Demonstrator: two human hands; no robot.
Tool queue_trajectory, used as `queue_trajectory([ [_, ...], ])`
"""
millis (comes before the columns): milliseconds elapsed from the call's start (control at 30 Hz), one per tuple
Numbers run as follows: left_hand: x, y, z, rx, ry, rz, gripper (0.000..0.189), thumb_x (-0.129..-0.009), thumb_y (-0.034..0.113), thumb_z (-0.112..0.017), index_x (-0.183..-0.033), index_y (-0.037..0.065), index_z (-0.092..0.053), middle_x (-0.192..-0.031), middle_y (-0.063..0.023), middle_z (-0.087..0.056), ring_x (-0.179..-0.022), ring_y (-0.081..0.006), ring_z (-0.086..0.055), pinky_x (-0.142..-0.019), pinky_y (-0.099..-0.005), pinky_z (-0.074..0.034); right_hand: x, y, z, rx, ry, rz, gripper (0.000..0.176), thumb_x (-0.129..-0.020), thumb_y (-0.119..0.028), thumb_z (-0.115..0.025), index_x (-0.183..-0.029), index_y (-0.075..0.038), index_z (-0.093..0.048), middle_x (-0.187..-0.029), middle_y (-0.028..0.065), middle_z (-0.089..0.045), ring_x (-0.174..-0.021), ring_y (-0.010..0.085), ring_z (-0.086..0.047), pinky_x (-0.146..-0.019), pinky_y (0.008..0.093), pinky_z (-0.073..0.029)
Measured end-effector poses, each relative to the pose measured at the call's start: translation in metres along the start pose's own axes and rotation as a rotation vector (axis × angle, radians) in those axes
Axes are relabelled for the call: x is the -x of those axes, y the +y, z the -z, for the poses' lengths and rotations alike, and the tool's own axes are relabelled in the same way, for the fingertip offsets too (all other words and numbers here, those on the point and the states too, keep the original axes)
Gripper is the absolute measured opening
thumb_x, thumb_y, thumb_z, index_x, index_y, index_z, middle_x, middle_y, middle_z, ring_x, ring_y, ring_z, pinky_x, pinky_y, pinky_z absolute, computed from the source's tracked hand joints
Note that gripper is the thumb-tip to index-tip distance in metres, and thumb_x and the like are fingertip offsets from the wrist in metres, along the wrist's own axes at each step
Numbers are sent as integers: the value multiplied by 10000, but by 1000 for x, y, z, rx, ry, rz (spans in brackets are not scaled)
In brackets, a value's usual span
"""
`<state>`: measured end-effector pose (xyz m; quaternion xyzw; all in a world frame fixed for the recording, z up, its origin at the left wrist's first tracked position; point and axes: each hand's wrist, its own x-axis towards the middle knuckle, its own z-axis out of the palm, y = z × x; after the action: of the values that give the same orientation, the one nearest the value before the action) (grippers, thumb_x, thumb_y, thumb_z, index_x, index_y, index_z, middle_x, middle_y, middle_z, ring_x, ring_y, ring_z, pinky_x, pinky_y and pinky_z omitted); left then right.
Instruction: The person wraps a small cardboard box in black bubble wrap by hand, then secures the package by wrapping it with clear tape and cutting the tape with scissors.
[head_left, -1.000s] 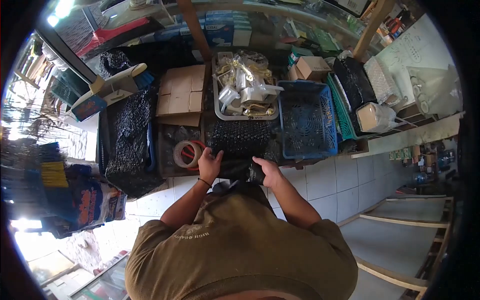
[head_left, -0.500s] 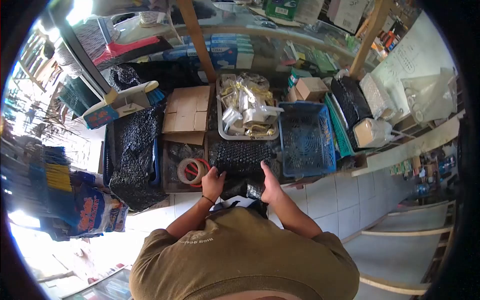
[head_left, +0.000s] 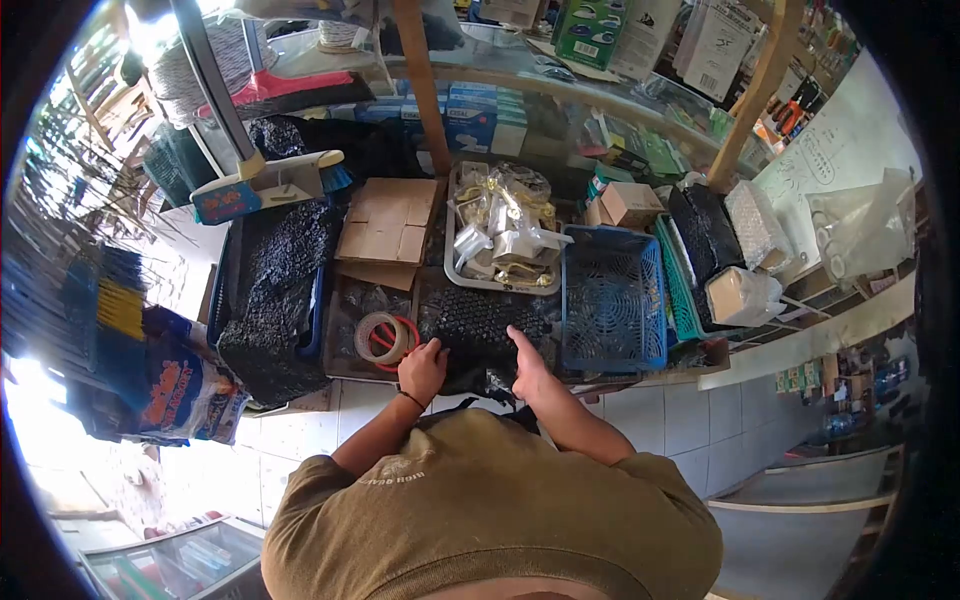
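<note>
A sheet of black bubble wrap (head_left: 470,312) lies on the counter in front of me. My left hand (head_left: 423,370) is closed at its near left edge, fingers curled on the wrap. My right hand (head_left: 535,375) rests at the near right part of the wrap, its fingers stretched out. Just left of my left hand lie a roll of tape (head_left: 364,345) and a red ring-shaped item (head_left: 410,340). Beyond the wrap stands a white tray (head_left: 500,285) heaped with bagged gold-coloured metal pieces (head_left: 505,215). The near edge of the wrap is partly hidden by my hands.
To the right is a blue plastic basket (head_left: 612,355), with a green basket (head_left: 685,300) beside it. Flattened cardboard (head_left: 385,225) lies at the left, near a larger pile of black bubble wrap (head_left: 270,290). A wooden post (head_left: 420,90) rises behind.
My right hand has shifted slightly left over the bubble wrap. My left hand stays near the wrap's left edge. The head view has tilted a little.
</note>
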<state>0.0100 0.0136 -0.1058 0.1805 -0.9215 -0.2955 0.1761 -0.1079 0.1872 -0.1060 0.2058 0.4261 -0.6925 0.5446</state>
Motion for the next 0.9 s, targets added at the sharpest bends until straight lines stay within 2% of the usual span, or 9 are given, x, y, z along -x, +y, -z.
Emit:
queue_trajectory([
  [67,2,-6,-4,128,-59,137,210,-818,274,-631,-875,79,-577,-766,-155,-630,-664,-379,-606,-576,-452,-480,31,-2,-26,-90,275,78,448,-773,-447,-664,-1035,-86,-624,-981,96,-666,-900,291,-637,-821,464,-510],
  [200,5,-25,-22,388,51,266,300,-823,323,-644,-982,75,-590,-886,-183,-647,-713,-351,-638,-599,-406,-501,17,2,-13,-110,365,75,400,-774,-401,-666,-1014,-85,-615,-949,97,-663,-852,289,-639,-783,463,-524],
  [267,4,-47,-38,404,-215,753,407,-866,360,-627,-1125,57,-543,-993,-85,-652,-837,-202,-635,-704,-350,-495,-13,11,14,-110,430,143,375,-783,-373,-661,-1015,-83,-607,-957,116,-658,-844,295,-638,-773,452,-528],
  [300,2,-32,-19,405,-214,753,407,-866,360,-627,-1125,57,-543,-993,-85,-652,-837,-202,-635,-704,-350,-495,-6,12,7,-109,430,143,375,-783,-373,-661,-1015,-83,-607,-957,116,-658,-844,295,-638,-773,452,-528],
  [367,-2,20,42,988,-395,996,502,-881,427,-583,-1215,61,-503,-1126,-71,-611,-982,-213,-604,-835,-360,-472,25,13,-24,-128,334,196,345,-813,-352,-646,-1023,-82,-598,-962,129,-653,-853,306,-640,-776,448,-530],
  [567,-5,1,11,1249,-248,927,652,-867,520,-560,-1289,31,-467,-1224,-121,-561,-1084,-238,-561,-913,-341,-451,6,25,11,-219,-100,138,355,-900,-324,-574,-1093,-26,-577,-1025,157,-651,-916,301,-646,-817,445,-527],
  [700,-17,-2,14,1598,-575,964,550,-881,493,-558,-1171,26,-577,-1088,-96,-642,-982,-217,-623,-869,-344,-488,15,29,8,-190,-97,157,364,-912,-299,-560,-1118,1,-565,-1064,173,-641,-936,295,-645,-841,434,-520],
  [833,-25,0,14,1666,-604,1098,431,-893,376,-587,-1115,8,-597,-999,-117,-671,-861,-267,-664,-781,-366,-550,17,28,-3,-125,40,227,343,-899,-270,-582,-1117,-4,-568,-1063,164,-643,-949,307,-639,-866,435,-511],
  [900,-31,-4,7,1510,-379,1142,307,-870,247,-632,-1046,-2,-605,-966,-140,-667,-850,-279,-665,-744,-407,-558,21,24,-3,-196,1,193,259,-854,-188,-654,-1052,-41,-578,-1003,113,-636,-895,259,-643,-764,420,-544],
])
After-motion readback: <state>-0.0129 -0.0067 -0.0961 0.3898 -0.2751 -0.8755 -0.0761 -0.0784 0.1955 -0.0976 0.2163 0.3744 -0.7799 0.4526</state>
